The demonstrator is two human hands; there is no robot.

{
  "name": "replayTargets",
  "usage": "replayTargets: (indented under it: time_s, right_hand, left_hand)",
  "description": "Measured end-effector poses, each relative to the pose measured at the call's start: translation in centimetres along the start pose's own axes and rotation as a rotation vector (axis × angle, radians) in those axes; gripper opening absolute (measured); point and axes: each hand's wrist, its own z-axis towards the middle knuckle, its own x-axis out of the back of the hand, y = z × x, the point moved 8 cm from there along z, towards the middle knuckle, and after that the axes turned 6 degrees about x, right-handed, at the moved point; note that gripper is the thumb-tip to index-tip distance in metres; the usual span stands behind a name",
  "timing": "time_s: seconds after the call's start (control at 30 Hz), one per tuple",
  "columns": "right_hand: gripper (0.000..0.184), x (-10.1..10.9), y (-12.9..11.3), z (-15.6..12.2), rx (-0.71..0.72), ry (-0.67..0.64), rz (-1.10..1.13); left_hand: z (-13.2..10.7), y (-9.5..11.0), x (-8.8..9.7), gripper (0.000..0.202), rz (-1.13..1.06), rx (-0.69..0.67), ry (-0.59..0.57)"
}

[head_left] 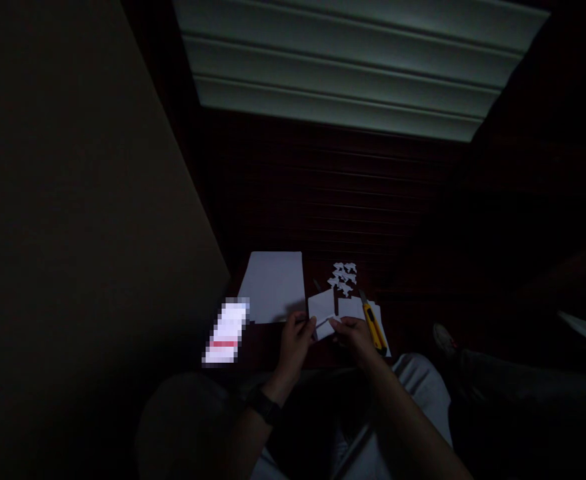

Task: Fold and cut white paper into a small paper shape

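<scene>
Pale, creased trouser legs lie nearest my remote viewpoint, below a dark reddish-brown surface. Over its near edge, the left hand, a black watch at its wrist, and the right hand share a small, flat white piece of paper; I see each grip pinched on it, one at either side of its lower part. Whether the dark line crossing it is fold or tear, I cannot say. Beyond: jagged white paper scraps, clustered. Right: a yellow-and-black cutter, lying over white paper pieces. Left: a large rectangular white sheet and, nearer, a bright pixelated oblong, its detail obscured.
</scene>
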Motion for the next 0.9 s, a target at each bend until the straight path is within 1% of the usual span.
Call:
replayTargets:
  time_s: [0.1, 0.2, 0.27, 0.33, 0.4, 0.47, 0.57, 0.77, 0.9]
  right_hand:
    - [0.032, 0.4, 0.0, 0.3, 0.025, 0.039, -0.012]
    - [0.031, 0.7, -0.3, 0.4, 0.063, 0.065, -0.029]
    - [0.03, 0.7, -0.5, 0.4, 0.079, 0.069, -0.032]
    - [0.029, 0.5, -0.7, 0.3, 0.084, 0.064, -0.017]
    - [0.028, 0.3, -0.8, 0.2, 0.08, 0.061, 0.009]
    - [0.03, 0.2, -0.8, 0.0, 0.07, 0.056, 0.037]
    - [0.029, 0.1, -0.5, -0.1, 0.043, 0.029, 0.055]
    - [0.028, 0.1, -0.1, -0.2, -0.042, -0.059, 0.042]
    - [0.03, -0.3, -0.6, -0.2, -0.001, -0.083, 0.003]
  left_hand:
    - [-0.5, 0.7, -0.3, 0.051, -0.033, -0.047, 0.003]
    - [-0.7, 0.8, -0.4, 0.053, -0.043, -0.089, 0.015]
    - [-0.5, 0.1, -0.1, 0.052, -0.07, -0.061, 0.035]
    - [-0.1, -0.9, 0.1, 0.052, -0.12, 0.004, 0.043]
    - [0.3, -1.7, 0.2, 0.049, -0.141, 0.066, 0.023]
    - [0.5, -2.1, 0.3, 0.044, -0.109, 0.105, 0.008]
    - [0.7, -2.3, 0.8, 0.036, -0.055, 0.124, 0.028]
    - [0.7, -2.0, 1.6, 0.036, -0.068, 0.111, 0.07]
    - [0.6, -1.6, 1.6, 0.035, -0.082, 0.103, 0.06]
